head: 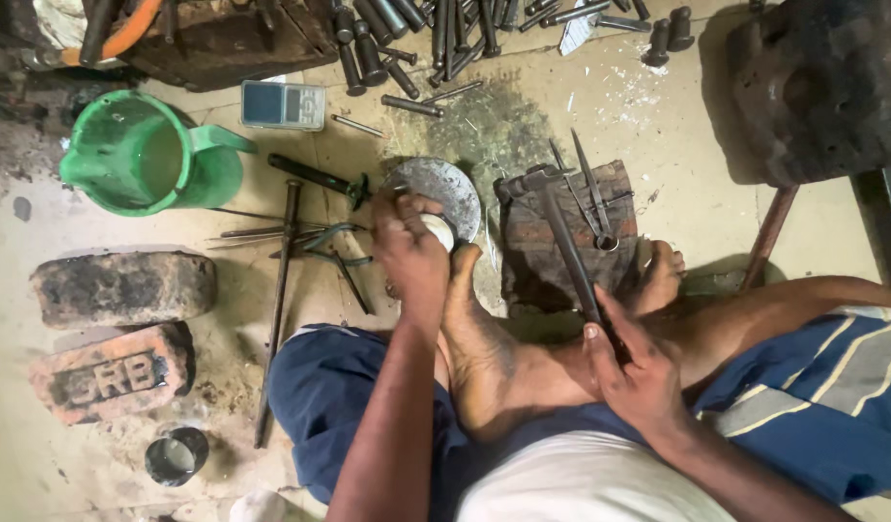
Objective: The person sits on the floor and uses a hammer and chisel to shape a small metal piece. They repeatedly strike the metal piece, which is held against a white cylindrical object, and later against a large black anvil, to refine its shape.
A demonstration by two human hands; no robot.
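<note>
**Hammer in hand, metal disc pinned on the workshop floor**

Seated on the floor, a person grips a hammer [561, 242] by the lower end of its long handle, the right hand [634, 372] wrapped closed around it while the hammer's head rests on a worn wooden block [566, 237]. The left hand [407, 246] is curled shut on a small pale round piece [439, 232], pressing it against a grey metal disc [436, 191] that lies just beyond the fingers, with one bare foot [479, 338] braced beside it. By the look of it, the work is at the holding stage: the piece is steadied, the hammer idle on the block, well apart from the disc. Pliers [329, 242] and rods lie just left; farther out stand a green jug [146, 155], two bricks [116, 329] and a heap of dark bolts [416, 29].
</note>
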